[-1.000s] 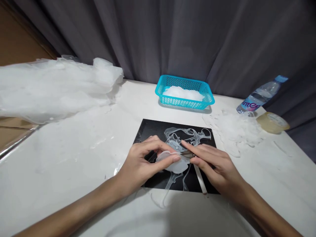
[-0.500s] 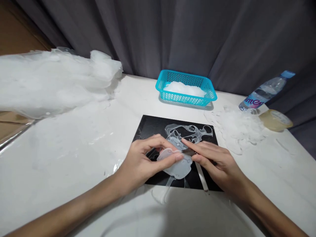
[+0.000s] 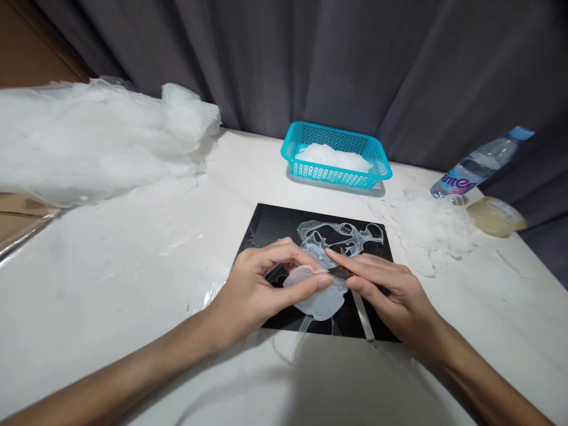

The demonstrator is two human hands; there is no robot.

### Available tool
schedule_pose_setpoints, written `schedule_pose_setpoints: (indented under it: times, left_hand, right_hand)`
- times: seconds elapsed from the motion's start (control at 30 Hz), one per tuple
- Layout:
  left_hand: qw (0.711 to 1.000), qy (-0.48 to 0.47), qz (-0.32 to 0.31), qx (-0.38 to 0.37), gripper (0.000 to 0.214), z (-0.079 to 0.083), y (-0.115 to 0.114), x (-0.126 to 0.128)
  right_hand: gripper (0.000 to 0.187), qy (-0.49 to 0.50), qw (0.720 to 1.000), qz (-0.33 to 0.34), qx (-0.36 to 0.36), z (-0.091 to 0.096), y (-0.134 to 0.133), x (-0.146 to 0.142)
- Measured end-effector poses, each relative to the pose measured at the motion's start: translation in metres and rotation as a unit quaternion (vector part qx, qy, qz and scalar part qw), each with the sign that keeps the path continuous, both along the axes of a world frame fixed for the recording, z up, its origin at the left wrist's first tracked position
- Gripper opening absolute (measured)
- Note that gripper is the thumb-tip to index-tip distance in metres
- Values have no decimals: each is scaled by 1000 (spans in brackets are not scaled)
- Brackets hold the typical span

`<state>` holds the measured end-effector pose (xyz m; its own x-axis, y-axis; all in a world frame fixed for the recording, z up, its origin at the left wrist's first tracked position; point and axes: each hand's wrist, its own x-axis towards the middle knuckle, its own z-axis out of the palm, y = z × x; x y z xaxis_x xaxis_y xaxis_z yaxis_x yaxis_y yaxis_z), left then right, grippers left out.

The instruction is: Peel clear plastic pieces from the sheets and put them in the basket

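Observation:
On a black mat (image 3: 270,228) in front of me lies a translucent moulded plastic piece (image 3: 322,299) with thin flash strips (image 3: 341,234) trailing from it. My left hand (image 3: 257,290) pinches the edge of that piece, fingers closed on it. My right hand (image 3: 386,290) is closed round a slim metal blade (image 3: 362,316), whose tip meets the piece right beside my left thumb. The blade's handle sticks out toward me past my palm.
A turquoise basket (image 3: 337,161) holding clear pieces stands behind the mat. A large heap of translucent plastic (image 3: 93,139) fills the left. Loose clear scraps (image 3: 426,228), a water bottle (image 3: 481,163) and a tape roll (image 3: 499,216) lie to the right. The table is white (image 3: 124,260).
Both hands stay on the piece with only tiny shifts of the fingers. The view has tilted slightly, so everything sits a little higher in the picture.

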<state>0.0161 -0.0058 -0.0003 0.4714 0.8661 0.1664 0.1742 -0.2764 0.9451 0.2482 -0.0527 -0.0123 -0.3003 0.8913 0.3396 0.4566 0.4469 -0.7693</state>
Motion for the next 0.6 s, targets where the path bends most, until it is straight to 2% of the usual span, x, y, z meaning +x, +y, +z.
schedule_pose_setpoints:
  times: [0.6]
  left_hand:
    - [1000,3,-10,1,7,-3,0,-1]
  right_hand:
    - [39,-5,1000,4,9,0,-1,-1]
